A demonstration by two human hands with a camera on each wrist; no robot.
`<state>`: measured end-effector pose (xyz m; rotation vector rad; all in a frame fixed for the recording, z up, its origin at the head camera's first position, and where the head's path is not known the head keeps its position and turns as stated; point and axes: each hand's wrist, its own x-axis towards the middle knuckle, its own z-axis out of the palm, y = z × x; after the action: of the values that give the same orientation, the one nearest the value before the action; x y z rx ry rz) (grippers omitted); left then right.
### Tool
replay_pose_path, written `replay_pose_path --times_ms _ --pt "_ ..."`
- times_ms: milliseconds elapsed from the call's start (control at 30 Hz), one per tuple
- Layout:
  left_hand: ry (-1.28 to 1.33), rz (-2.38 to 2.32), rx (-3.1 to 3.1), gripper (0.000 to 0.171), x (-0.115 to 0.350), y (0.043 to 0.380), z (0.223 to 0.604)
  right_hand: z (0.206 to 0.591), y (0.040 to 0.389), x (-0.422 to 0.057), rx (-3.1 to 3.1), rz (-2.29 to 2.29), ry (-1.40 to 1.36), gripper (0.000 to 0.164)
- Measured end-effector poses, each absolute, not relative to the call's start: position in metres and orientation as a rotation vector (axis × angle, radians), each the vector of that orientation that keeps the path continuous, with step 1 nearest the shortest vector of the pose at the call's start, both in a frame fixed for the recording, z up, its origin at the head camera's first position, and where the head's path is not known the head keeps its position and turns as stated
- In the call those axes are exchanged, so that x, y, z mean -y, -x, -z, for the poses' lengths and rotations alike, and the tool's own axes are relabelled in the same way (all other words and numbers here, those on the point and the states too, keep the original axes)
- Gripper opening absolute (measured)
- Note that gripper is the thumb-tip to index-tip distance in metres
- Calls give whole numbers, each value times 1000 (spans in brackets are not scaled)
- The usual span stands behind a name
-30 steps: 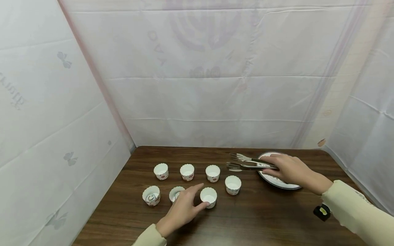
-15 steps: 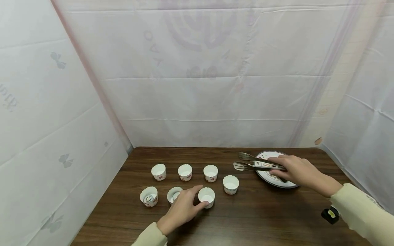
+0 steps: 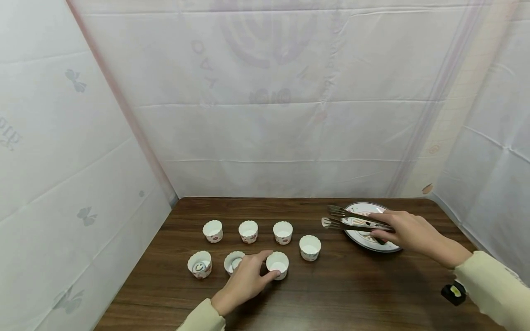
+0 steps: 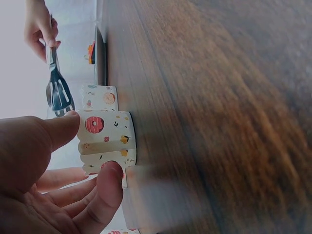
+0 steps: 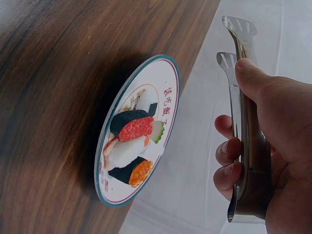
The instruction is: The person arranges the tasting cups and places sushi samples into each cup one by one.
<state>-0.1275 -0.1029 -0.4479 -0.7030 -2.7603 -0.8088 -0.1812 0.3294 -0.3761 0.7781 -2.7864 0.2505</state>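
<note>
My left hand [image 3: 247, 277] rests at a white paper baking cup [image 3: 277, 265], thumb and forefinger on either side of it. In the left wrist view the thumb and a fingertip lie against the wall of this cup [image 4: 105, 139], printed with a donut and flowers. Its inside looks bare from above. My right hand [image 3: 416, 234] grips metal serving tongs [image 3: 356, 225] with slotted ends, held over the plate's left side. Their two arms stand apart with nothing between the tips. Below them, a round plate [image 5: 168, 73] carries several sushi pieces [image 5: 131, 129].
Three more baking cups, including this one [image 3: 248, 231], form a back row. Another cup [image 3: 310, 248] stands right of the gripped one. Two cups [image 3: 200, 264] at front left hold small round pieces. White cloth [image 3: 265, 138] surrounds the wooden table [image 3: 356, 294].
My right hand has moved to the right with the tongs, whose tips are now closer to the plate. The left hand stays at the same cup. The view has shifted slightly.
</note>
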Motion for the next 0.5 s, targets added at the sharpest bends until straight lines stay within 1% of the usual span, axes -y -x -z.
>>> replay_pose_path --times_ms 367,500 --pt "702 804 2742 50 103 128 450 380 172 -350 2822 -253 -694 56" --pt "709 818 2742 50 104 129 451 383 169 -357 2821 -223 -661 55"
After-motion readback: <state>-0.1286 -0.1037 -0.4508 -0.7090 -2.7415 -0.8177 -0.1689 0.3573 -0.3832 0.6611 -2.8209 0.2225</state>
